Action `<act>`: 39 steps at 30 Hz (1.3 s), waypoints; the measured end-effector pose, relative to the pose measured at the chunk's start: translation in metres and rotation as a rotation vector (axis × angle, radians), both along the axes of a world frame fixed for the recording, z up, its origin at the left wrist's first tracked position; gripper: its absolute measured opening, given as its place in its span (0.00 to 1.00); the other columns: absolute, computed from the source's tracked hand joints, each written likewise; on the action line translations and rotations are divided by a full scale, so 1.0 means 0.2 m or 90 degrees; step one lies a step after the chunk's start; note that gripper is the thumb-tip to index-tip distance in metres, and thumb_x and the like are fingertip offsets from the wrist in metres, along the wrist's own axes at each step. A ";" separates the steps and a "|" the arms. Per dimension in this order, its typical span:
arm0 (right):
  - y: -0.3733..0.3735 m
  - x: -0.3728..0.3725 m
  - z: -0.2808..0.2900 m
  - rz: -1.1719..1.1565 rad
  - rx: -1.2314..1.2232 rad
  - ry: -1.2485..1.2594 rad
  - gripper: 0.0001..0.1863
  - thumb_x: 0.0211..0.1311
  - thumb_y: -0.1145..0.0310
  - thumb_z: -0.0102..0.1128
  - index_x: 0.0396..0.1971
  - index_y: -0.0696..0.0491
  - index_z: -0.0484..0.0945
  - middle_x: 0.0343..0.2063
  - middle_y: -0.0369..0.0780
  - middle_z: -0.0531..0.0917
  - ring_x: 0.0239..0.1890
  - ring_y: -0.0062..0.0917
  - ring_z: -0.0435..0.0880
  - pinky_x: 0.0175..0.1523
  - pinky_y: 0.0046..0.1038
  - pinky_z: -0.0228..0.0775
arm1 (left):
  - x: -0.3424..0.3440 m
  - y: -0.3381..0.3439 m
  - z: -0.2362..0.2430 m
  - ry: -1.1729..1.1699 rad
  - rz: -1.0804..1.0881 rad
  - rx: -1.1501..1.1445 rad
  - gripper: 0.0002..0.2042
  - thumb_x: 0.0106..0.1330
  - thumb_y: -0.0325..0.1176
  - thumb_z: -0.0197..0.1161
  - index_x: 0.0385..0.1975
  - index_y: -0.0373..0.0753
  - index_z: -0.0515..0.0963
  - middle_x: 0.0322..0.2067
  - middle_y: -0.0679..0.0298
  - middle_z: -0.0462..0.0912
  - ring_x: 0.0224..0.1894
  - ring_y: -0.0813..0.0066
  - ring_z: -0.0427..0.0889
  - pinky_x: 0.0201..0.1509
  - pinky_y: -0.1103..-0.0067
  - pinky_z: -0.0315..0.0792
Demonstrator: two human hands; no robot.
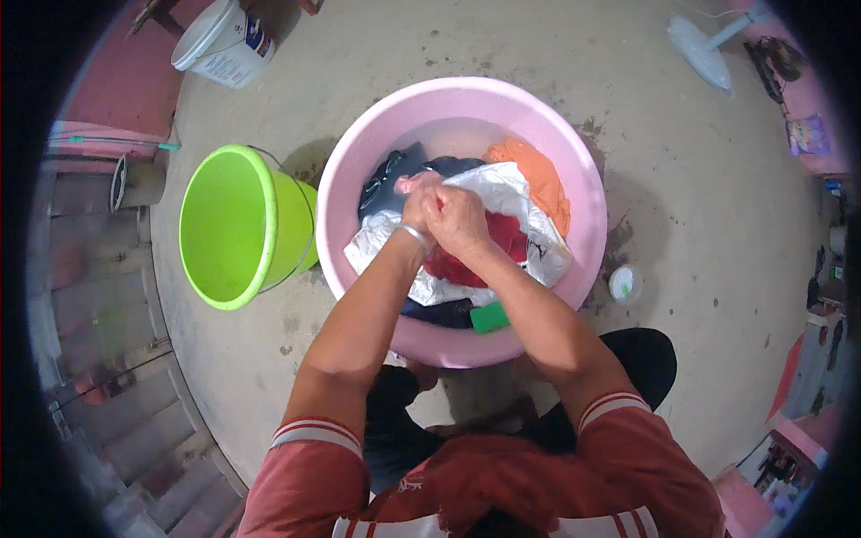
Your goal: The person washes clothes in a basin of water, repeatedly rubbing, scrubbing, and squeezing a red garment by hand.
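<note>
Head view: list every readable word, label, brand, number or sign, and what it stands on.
None reads clearly.
White bucket: label print, too small.
Red shirt: chest mark, too small.
White cloth in the pink tub: dark mark, unreadable.
Purple package: markings, too blurred.

Left hand and right hand are clasping something reddish over pink tub; red cloth, orange cloth are lying inside; green bucket is standing alongside.
</note>
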State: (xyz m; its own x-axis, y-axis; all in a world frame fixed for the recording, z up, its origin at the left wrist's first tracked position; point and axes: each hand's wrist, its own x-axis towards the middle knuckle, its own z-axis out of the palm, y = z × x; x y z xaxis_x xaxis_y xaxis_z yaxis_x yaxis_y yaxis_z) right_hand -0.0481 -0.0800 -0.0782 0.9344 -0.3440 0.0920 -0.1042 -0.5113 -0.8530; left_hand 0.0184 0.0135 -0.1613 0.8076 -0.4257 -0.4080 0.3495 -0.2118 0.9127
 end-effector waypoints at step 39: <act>-0.44 -0.27 -0.62 0.038 -0.413 0.128 0.23 0.66 0.58 0.45 0.57 0.51 0.66 0.58 0.50 0.65 0.62 0.48 0.61 0.65 0.46 0.50 | -0.17 0.14 -0.22 -0.488 -0.360 0.745 0.33 0.68 0.57 0.40 0.65 0.38 0.55 0.61 0.50 0.64 0.61 0.51 0.67 0.64 0.65 0.60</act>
State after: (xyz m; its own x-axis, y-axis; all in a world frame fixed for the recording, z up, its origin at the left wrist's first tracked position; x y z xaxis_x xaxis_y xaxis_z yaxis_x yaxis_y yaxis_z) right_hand -0.1026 -0.1674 -0.2017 0.9707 -0.2249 0.0843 -0.1843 -0.9226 -0.3388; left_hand -0.0150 0.0421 -0.2059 0.8222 -0.4865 -0.2955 -0.4933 -0.8680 0.0563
